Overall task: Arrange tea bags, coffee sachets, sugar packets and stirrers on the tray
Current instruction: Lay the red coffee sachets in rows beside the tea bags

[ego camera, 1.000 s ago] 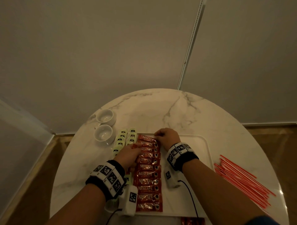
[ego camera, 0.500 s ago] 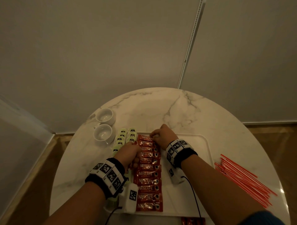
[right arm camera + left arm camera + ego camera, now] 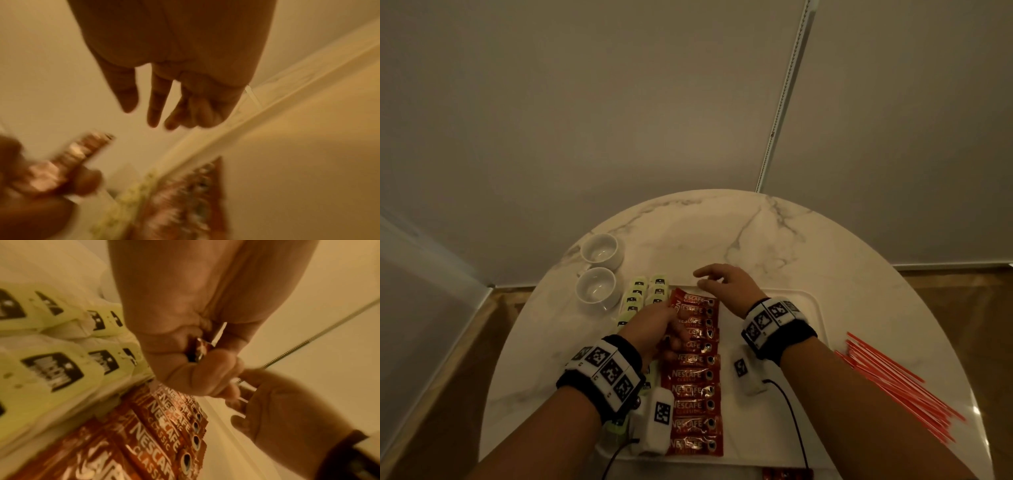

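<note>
Right wrist view smeared with motion blur. Red sachet (image 3: 787,475) cut off at tabletop's near edge. Tea bags (image 3: 637,298) partly hidden under left hand (image 3: 654,330).

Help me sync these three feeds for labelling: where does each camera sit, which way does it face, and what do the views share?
Head: worn on the head, looking forward and down at the table and tray; both forearms, left hand and right hand show.
Left wrist: looks along the left hand, which grips a red sachet, over tea bags.
Right wrist: looks along the right hand's loose fingers above the tray; blurred.
Shared: all three show the row of coffee sachets; each wrist view catches the other hand.
</note>
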A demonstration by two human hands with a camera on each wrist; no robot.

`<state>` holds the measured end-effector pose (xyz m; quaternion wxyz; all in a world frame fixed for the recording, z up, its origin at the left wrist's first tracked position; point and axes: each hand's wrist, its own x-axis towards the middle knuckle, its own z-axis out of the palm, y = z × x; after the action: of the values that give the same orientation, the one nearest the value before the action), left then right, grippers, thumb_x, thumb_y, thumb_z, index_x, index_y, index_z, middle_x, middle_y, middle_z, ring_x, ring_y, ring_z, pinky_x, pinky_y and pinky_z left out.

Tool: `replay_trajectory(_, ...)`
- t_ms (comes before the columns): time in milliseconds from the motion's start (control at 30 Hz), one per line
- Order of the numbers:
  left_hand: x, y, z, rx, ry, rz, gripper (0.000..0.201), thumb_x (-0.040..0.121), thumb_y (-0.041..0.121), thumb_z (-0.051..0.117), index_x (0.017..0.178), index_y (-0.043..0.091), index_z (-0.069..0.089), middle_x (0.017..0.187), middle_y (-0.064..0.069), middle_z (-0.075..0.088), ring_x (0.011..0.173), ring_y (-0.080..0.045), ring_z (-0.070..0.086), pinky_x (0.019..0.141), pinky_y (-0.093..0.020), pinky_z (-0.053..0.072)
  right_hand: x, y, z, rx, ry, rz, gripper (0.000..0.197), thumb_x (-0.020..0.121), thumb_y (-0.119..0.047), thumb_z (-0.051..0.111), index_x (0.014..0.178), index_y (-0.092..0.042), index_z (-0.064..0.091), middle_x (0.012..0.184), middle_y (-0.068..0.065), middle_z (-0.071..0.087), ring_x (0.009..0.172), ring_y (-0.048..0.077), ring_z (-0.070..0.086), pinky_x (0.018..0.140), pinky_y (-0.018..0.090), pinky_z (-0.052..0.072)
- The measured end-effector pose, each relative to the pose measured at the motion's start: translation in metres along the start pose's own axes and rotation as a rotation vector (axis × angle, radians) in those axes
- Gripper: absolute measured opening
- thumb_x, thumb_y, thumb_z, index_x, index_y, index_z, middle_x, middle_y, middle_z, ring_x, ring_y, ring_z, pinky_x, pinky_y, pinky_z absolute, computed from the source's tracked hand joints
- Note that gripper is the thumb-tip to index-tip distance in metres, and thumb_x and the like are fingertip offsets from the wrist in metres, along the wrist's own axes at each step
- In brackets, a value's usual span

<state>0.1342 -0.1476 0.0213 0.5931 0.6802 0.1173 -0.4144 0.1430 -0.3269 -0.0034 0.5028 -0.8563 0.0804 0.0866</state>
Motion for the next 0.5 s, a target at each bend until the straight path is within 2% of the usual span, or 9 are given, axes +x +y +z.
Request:
replay_trajectory(67, -0.001, 0.003, 0.001, 0.013, -0.021, 0.018, 0.019, 0.080, -0.001, 0.037, 0.088, 0.009, 0.052, 0.063, -0.010, 0.057, 0.047, -0.016, 0.044, 0.045, -0.024, 0.032, -0.009, -0.012, -0.005, 0.218, -0.126, 0.018, 0.020, 0.090, -0.022, 0.063, 0.109, -0.020, 0.067, 0.087, -0.004, 0.063, 0.062, 0.001, 0.055, 0.050, 0.011, 0.040)
replay_trajectory(167, -0.002, 0.006, 0.007, -0.006, -0.043, 0.075, 0.017, 0.091, 0.007, 0.039, 0.095, 0.009, 0.055, 0.066, -0.008, 0.062, 0.051, -0.017, 0.051, 0.048, -0.026, 0.037, -0.015, -0.017, -0.005, 0.168, -0.204, -0.004, 0.023, 0.085, -0.023, 0.070, 0.107, -0.020, 0.066, 0.090, -0.004, 0.065, 0.062, -0.002, 0.058, 0.048, 0.010, 0.041)
replay_trajectory(200, 0.000, 0.005, 0.010, -0.063, -0.037, 0.117, 0.019, 0.094, 0.013, 0.041, 0.103, 0.010, 0.057, 0.075, -0.008, 0.067, 0.059, -0.018, 0.058, 0.053, -0.029, 0.044, -0.016, -0.017, -0.005, 0.138, -0.189, 0.001, 0.028, 0.083, -0.027, 0.072, 0.110, -0.020, 0.064, 0.095, -0.003, 0.065, 0.067, 0.001, 0.059, 0.049, 0.010, 0.041)
replay_trajectory(233, 0.001, 0.004, 0.012, -0.122, -0.011, 0.167, 0.023, 0.097, 0.018, 0.042, 0.110, 0.010, 0.059, 0.087, -0.009, 0.070, 0.074, -0.020, 0.065, 0.065, -0.034, 0.052, -0.017, -0.017, -0.004, 0.138, -0.160, 0.025, 0.034, 0.082, -0.032, 0.073, 0.112, -0.020, 0.062, 0.099, -0.002, 0.065, 0.073, 0.005, 0.060, 0.050, 0.011, 0.042)
replay_trajectory(267, 0.002, 0.004, 0.013, -0.194, 0.029, 0.225, 0.027, 0.098, 0.022, 0.043, 0.113, 0.008, 0.061, 0.100, -0.011, 0.070, 0.089, -0.024, 0.068, 0.078, -0.040, 0.054, -0.018, -0.016, -0.004, 0.166, -0.133, 0.059, 0.038, 0.080, -0.037, 0.073, 0.112, -0.022, 0.059, 0.102, -0.001, 0.064, 0.078, 0.009, 0.061, 0.052, 0.014, 0.044)
replay_trajectory(300, 0.003, 0.005, 0.014, -0.307, 0.066, 0.235, 0.032, 0.099, 0.026, 0.043, 0.113, 0.005, 0.061, 0.108, -0.014, 0.069, 0.098, -0.027, 0.067, 0.085, -0.043, 0.054, -0.020, -0.016, -0.003, 0.207, -0.117, 0.088, 0.040, 0.079, -0.041, 0.074, 0.110, -0.023, 0.056, 0.104, -0.001, 0.063, 0.083, 0.013, 0.063, 0.054, 0.019, 0.048)
replay_trajectory(367, 0.003, 0.008, 0.015, -0.524, 0.058, 0.218, 0.042, 0.099, 0.035, 0.042, 0.111, 0.000, 0.062, 0.107, -0.017, 0.069, 0.097, -0.029, 0.068, 0.077, -0.041, 0.055, -0.025, -0.016, 0.000, 0.256, -0.127, 0.128, 0.041, 0.077, -0.042, 0.075, 0.106, -0.022, 0.052, 0.101, 0.001, 0.062, 0.087, 0.019, 0.065, 0.061, 0.028, 0.054)
replay_trajectory(433, 0.005, 0.011, 0.016, -0.601, -0.005, 0.210, 0.048, 0.100, 0.042, 0.036, 0.112, 0.005, 0.063, 0.099, -0.016, 0.071, 0.090, -0.027, 0.071, 0.070, -0.039, 0.054, -0.030, -0.018, 0.002, 0.303, -0.179, 0.108, 0.032, 0.080, -0.032, 0.075, 0.098, -0.018, 0.053, 0.090, 0.000, 0.064, 0.078, 0.016, 0.066, 0.059, 0.026, 0.053)
replay_trajectory(500, 0.006, 0.011, 0.016, -0.630, -0.050, 0.203, 0.048, 0.099, 0.046, 0.032, 0.119, 0.014, 0.063, 0.106, -0.013, 0.071, 0.097, -0.027, 0.069, 0.074, -0.039, 0.054, -0.036, -0.023, 0.003, 0.415, -0.217, 0.064, 0.018, 0.085, -0.019, 0.071, 0.091, -0.013, 0.055, 0.079, 0.001, 0.066, 0.067, 0.013, 0.064, 0.054, 0.021, 0.050)
